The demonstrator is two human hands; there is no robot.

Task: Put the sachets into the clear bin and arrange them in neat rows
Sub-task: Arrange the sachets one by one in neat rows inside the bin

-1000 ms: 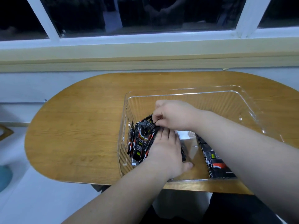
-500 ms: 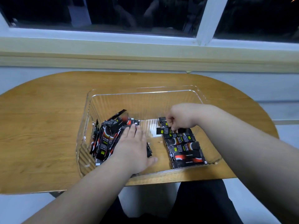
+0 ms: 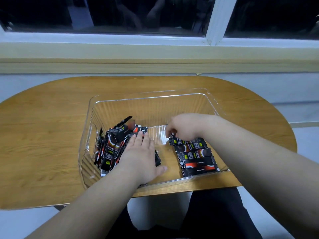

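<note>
While my left hand [image 3: 139, 152] is pressing flat, fingers straight, on the loose sachet pile [image 3: 110, 149] at the left of the clear bin [image 3: 155, 98] and my curled right hand [image 3: 183, 128] is pinching the far sachet [image 3: 198, 141] of the right row [image 3: 196, 159], I'm risking skewing that row by tugging.

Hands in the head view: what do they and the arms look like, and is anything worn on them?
Both are bare. The left hand and right hand wear no gloves, and no ring, watch or band shows. The forearms are uncovered as far as the frame's edge, with no sleeves in view.
</note>
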